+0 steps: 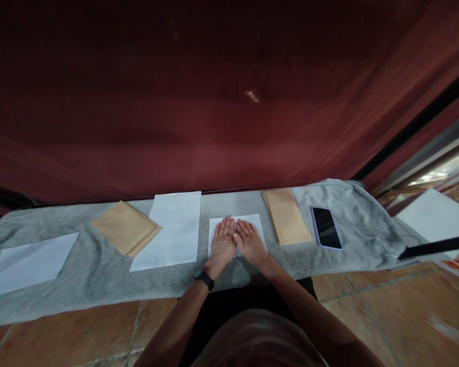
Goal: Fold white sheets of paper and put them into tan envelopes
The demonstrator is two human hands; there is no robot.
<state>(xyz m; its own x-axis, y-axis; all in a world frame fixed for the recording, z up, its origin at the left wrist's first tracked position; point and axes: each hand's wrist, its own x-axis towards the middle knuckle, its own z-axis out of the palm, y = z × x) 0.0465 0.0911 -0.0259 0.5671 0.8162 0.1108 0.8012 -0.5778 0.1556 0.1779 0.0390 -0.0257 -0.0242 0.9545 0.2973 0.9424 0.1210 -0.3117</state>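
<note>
A white sheet of paper (257, 220), which looks folded to a smaller size, lies on the grey cloth in front of me. My left hand (224, 242) rests flat on its left half, fingers stretched forward. Beside it my right hand (249, 243) lies flat on the right half, its thumb meeting the left hand. Neither hand grips anything. Both palms cover much of the paper's middle and near edge. Left of them is a larger white sheet (179, 229); to the right sits a stack of brown envelopes (288, 216).
More brown envelopes (124, 227) overlap the larger sheet. Another white sheet (30, 262) lies far left. A phone (326, 228) in a purple case rests on the grey cloth (367, 239) at right. A dark red surface (214, 102) rises behind. Tiled floor (95, 331) shows below.
</note>
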